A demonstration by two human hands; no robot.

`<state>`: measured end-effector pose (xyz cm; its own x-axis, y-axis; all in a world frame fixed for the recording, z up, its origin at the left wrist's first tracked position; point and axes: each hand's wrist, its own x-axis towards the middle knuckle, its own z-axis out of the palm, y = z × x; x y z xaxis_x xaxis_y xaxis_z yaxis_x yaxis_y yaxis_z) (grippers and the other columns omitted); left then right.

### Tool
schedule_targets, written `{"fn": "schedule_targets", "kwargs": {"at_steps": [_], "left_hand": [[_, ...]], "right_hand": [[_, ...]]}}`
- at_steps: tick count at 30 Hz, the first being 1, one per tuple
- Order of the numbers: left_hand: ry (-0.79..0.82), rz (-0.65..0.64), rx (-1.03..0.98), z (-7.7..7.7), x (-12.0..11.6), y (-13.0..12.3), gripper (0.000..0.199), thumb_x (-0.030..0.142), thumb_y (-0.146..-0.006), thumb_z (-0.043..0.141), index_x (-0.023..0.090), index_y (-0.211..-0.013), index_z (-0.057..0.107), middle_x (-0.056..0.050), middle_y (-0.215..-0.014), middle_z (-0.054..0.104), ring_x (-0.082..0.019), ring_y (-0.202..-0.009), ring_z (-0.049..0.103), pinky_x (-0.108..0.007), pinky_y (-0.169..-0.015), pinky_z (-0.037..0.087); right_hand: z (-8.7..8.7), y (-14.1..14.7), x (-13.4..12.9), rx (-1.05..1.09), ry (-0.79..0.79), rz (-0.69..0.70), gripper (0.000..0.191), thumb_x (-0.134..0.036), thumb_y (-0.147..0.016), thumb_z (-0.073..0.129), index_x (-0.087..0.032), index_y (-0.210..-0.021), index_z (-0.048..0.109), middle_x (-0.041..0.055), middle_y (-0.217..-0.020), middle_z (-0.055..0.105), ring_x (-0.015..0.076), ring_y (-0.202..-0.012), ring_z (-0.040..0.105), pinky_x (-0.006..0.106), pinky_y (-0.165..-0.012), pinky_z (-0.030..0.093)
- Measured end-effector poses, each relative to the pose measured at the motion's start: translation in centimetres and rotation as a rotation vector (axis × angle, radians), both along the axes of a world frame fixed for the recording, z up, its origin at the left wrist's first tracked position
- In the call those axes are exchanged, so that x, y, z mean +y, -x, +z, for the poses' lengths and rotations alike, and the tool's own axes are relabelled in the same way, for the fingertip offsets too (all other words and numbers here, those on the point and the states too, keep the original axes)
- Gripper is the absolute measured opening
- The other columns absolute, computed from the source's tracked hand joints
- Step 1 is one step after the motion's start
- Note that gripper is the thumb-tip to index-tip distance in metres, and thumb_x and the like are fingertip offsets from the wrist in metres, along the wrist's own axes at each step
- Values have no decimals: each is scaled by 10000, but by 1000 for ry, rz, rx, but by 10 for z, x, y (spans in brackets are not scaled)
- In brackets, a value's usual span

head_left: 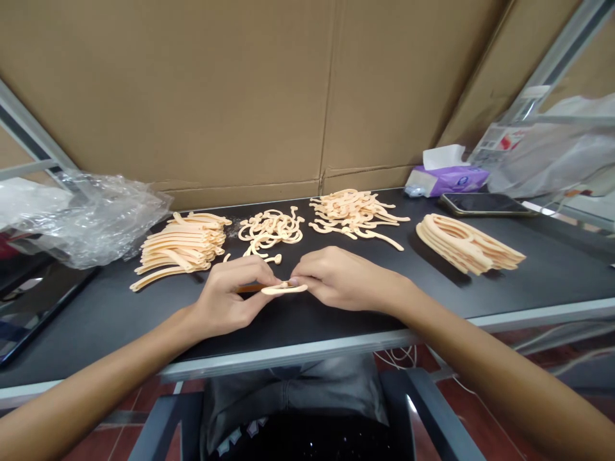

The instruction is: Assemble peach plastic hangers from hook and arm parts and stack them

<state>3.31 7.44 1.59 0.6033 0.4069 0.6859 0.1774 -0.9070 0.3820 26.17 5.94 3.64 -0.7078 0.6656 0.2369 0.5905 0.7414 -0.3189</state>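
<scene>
A curved, cream-coloured piece is held between both hands just above the front of the black table. My left hand is closed, with thumb and fingers pinching its left side. My right hand is also closed, its fingertips pressed against the piece's other side. An orange-brown strip shows inside the left grip; I cannot tell what it is. Beyond the hands lie a stack of straight cream strips, a heap of small curled cream pieces and a pile of thin wavy cream pieces.
Stacked oval cream frames lie to the right, below a phone and a purple tissue pack. Crumpled clear plastic and a dark glossy tablet-like object are at left. Cardboard walls the back.
</scene>
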Motion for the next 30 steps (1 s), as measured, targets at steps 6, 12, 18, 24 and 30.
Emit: {"fn": "schedule_targets", "kwargs": {"at_steps": [6, 12, 18, 24, 30], "left_hand": [[11, 22, 13, -1, 3, 3, 62, 136, -858, 703, 170, -811, 680, -25, -753, 699, -131, -689, 648, -251, -638, 520], [67, 23, 66, 1, 3, 3, 80, 160, -867, 699, 159, -788, 691, -36, -725, 694, -141, -678, 634, -265, -639, 512], [79, -1, 69, 2, 3, 4, 127, 180, -874, 694, 164, -750, 671, -27, -693, 686, -138, -648, 618, -266, -626, 499], [77, -26, 107, 1, 4, 5, 154, 196, -877, 691, 162, -731, 657, -24, -667, 668, -138, -638, 606, -268, -619, 488], [113, -28, 177, 4, 6, 7, 190, 238, -878, 700, 159, -712, 654, -19, -647, 645, -129, -612, 578, -253, -584, 451]], "right_hand": [[-1, -2, 1, -24, -27, -24, 268, -180, -971, 474, -131, -932, 734, 93, -914, 730, 178, -814, 632, 292, -739, 415], [-2, -2, 1, -49, -39, -21, 253, -178, -971, 483, -130, -926, 727, 82, -880, 717, 166, -775, 617, 280, -711, 401], [-1, -1, -2, -95, -35, -24, 251, -148, -961, 476, -120, -889, 715, 85, -842, 697, 160, -730, 593, 279, -676, 376], [2, 1, -4, -123, -18, -30, 268, -165, -974, 467, -125, -839, 695, 73, -807, 664, 149, -694, 556, 281, -649, 343], [1, 2, -4, -149, -31, -25, 277, -174, -978, 467, -127, -823, 691, 69, -792, 651, 147, -675, 530, 294, -645, 323]]}}
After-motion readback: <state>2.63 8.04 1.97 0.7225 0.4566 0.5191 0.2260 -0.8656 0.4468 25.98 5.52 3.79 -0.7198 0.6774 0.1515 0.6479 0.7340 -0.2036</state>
